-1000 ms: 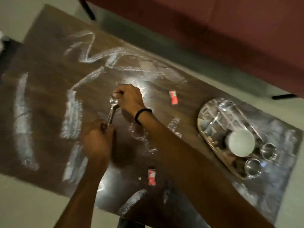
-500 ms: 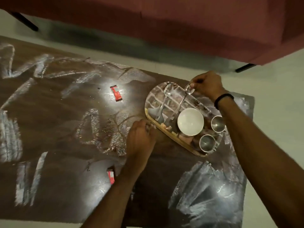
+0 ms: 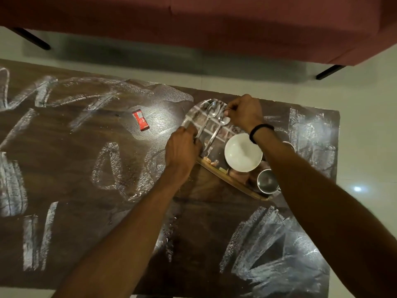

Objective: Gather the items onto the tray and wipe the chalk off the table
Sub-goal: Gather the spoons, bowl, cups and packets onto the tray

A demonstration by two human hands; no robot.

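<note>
right hand (image 3: 243, 112) pinching spoon (image 3: 216, 134) over tray (image 3: 232, 179) | left hand (image 3: 182, 147) gripping tray's left rim

This looks like a home living room, though the light is dim. A low, dark wooden table (image 3: 64, 160) smeared with chalk (image 3: 12, 181) stands on a pale glossy tiled floor (image 3: 365, 125) in front of a red upholstered sofa (image 3: 214, 24) on slim black legs. A tray (image 3: 225, 177) with a white bowl (image 3: 242, 152), spoons (image 3: 211, 110) and steel cups (image 3: 267, 181) adds to the domestic feel.
</note>
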